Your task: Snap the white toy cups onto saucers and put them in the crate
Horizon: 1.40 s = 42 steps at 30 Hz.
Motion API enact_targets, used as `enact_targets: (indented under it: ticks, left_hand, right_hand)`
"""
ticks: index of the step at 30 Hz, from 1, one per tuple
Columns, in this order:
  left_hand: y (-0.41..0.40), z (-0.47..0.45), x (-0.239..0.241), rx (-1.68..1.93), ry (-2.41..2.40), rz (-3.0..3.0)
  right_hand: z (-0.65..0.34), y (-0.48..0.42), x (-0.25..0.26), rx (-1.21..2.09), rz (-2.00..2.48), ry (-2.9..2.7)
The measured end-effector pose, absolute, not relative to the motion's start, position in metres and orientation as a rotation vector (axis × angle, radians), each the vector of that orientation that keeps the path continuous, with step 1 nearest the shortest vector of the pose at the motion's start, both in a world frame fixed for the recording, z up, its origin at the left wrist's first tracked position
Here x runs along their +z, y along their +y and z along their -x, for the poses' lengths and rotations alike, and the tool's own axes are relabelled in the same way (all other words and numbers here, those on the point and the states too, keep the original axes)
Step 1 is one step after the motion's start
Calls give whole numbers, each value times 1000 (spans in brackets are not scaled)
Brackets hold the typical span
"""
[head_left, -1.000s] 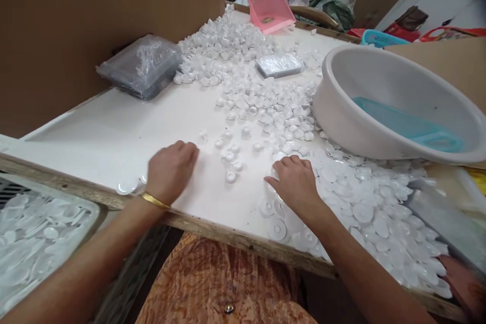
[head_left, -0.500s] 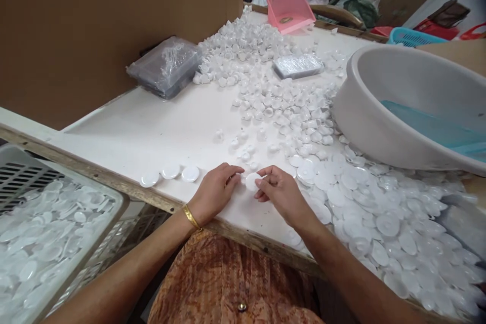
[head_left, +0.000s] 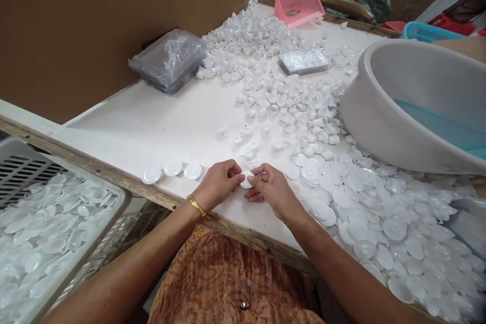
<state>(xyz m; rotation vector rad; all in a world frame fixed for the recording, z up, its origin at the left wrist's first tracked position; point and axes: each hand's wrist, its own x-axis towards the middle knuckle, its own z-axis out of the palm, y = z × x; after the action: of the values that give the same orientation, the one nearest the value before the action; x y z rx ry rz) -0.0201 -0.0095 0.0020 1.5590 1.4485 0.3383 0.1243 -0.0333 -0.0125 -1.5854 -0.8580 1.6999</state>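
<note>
A small round white plastic disc [head_left: 247,179], like a toy saucer, is held tilted above the table near its front edge. My right hand [head_left: 271,188] pinches it from the right between thumb and fingers. From the left, the closed thumb and forefinger of my left hand [head_left: 219,183] grip its other rim. Three glossy white discs [head_left: 193,171] lie in a row left of my left hand. Just beyond my fingers are several small white cup-like pieces [head_left: 248,148]. A wide spread of flat white discs [head_left: 357,187] covers the table to the right.
A large grey tub [head_left: 353,96] stands at the right. Behind are a heap of small white pieces [head_left: 250,35], a pink dustpan [head_left: 298,0], a wrapped pack [head_left: 306,62] and clear plastic boxes [head_left: 169,58]. Below left, a crate [head_left: 123,197] holds white pieces. Cardboard [head_left: 114,25] rises behind.
My left fingers have closed from a loose, parted pose onto the disc's left rim. The disc has tilted and shifted slightly left in my right hand. The view has shifted a little.
</note>
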Motion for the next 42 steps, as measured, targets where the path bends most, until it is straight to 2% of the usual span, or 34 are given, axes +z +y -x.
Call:
enact_targets:
  ticks: [7, 12, 19, 28, 42]
  left_hand:
    - [-8, 1, 0, 173, 1729, -2111]
    - [-12, 0, -11, 62, 1746, -2258]
    - [-10, 16, 0, 165, 1571, -2108]
    - [14, -13, -10, 319, 1878, -2385]
    - [18, -16, -22, 488, 1776, -2462]
  right_hand:
    - [-119, -35, -22, 1693, 1509, -810]
    - [-121, -37, -20, 1755, 1406, -816]
    - [-121, -36, -20, 1737, 1463, -827]
    - [-115, -38, -18, 1812, 1467, -797]
    - [-116, -35, -25, 1907, 1390, -704]
